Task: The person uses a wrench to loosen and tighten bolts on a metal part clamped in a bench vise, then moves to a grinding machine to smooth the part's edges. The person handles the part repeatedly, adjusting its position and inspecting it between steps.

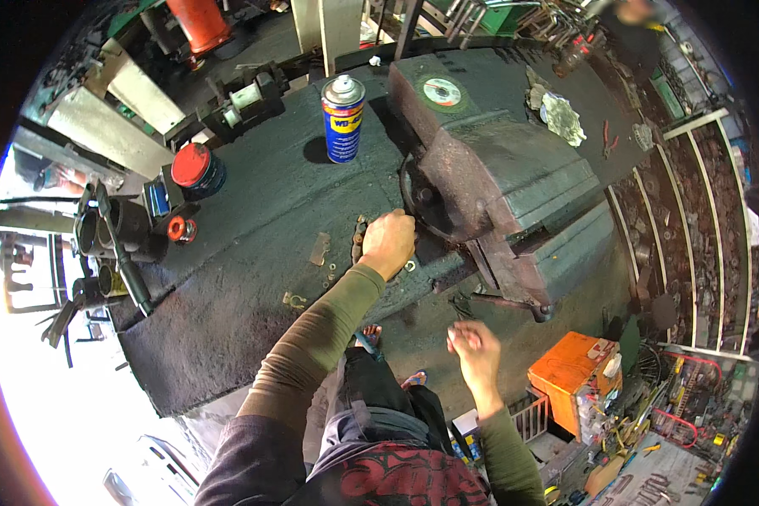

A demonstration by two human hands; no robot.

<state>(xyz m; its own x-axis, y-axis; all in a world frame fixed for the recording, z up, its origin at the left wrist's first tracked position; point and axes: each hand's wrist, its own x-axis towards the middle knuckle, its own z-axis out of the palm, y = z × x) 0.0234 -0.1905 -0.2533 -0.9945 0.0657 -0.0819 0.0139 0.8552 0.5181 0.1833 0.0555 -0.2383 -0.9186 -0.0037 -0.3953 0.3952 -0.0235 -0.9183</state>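
On the dark workbench (228,291), my left hand (388,243) is closed, its fingertips turned down beside the vise; whatever it holds is hidden. Right beside it lies a dark, chain-like metal piece (358,236), partly covered by the hand. A small nut (410,266) sits close by, and a flat rusty plate (320,249) and a small brass-coloured clip (294,300) lie further left. My right hand (476,354) hovers off the bench's near edge, below the vise (514,194), with fingers curled together. Anything inside them is too small to make out.
A blue spray can (343,122) stands behind my left hand. A cutting disc (441,94) rests on the vise. At the left are a red-lidded tin (196,169) and tool-filled cups (126,223). An orange box (573,379) stands low at right; the vise handle (514,304) juts out nearby.
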